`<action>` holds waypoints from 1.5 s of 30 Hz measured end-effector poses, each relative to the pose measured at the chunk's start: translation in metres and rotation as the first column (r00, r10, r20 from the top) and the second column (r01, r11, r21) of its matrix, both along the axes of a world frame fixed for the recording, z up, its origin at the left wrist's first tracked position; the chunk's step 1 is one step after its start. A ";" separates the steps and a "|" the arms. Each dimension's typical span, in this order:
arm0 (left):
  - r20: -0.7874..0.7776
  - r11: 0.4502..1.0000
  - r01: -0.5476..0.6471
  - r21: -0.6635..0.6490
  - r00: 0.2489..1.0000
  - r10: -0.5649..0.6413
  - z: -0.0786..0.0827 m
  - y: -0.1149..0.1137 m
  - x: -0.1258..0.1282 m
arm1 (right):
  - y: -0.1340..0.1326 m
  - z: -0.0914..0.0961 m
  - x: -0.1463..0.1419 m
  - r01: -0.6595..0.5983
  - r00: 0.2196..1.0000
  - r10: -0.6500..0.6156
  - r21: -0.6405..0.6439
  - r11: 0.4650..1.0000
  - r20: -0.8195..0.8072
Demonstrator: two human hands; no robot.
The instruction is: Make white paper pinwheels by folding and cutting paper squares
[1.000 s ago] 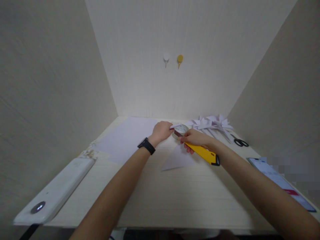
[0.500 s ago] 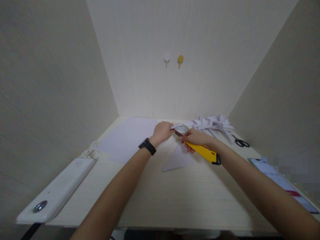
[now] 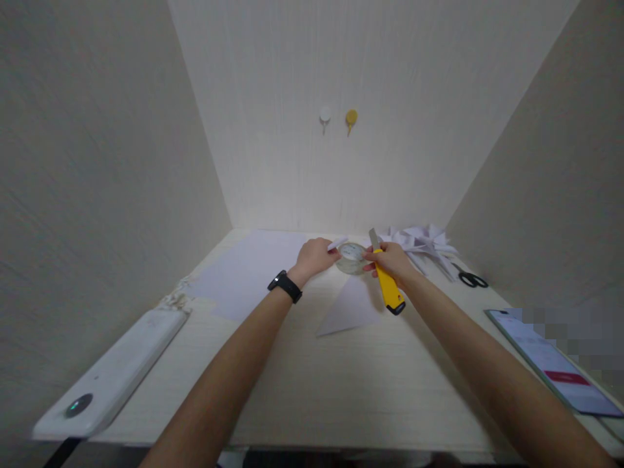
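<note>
A yellow utility knife is held in my right hand, its blade pointing up and away from me. The fingertips of that hand also reach the right edge of a roll of clear tape. My left hand, with a black watch on the wrist, is closed on a small white paper piece at the tape roll's left edge. Whether those fingers also grip the roll, I cannot tell. Below the roll lies a cut paper triangle on the table.
Large white paper sheets lie at the back left. Crumpled paper strips are piled at the back right, with black scissors in front. A phone rests at the right edge, a white box-shaped device at the left.
My right hand has shifted slightly right and turned the knife more upright. The blade has come away from the tape and paper, leaving the roll in plainer sight. My left hand stays nearly in place.
</note>
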State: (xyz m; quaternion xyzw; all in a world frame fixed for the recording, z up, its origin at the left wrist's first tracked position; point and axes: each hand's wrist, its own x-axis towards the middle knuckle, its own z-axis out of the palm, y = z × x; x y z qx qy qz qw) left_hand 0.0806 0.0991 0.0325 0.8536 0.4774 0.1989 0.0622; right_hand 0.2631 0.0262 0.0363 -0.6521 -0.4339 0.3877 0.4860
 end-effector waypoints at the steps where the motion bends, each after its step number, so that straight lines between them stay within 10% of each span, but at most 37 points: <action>1: 0.007 1.000 0.002 -0.004 1.000 -0.002 0.000 0.001 0.000 | 0.000 -0.003 0.001 0.004 1.000 -0.004 -0.004 1.000 -0.015; 38: 0.105 0.971 -0.238 0.026 0.967 0.234 -0.008 0.015 -0.016 | 0.008 -0.020 0.024 -0.311 0.949 0.304 0.078 0.947 0.087; 45: 0.199 0.972 -0.234 0.007 0.953 0.228 0.004 0.014 -0.015 | -0.011 -0.012 0.046 -0.027 0.964 0.013 0.049 0.998 0.267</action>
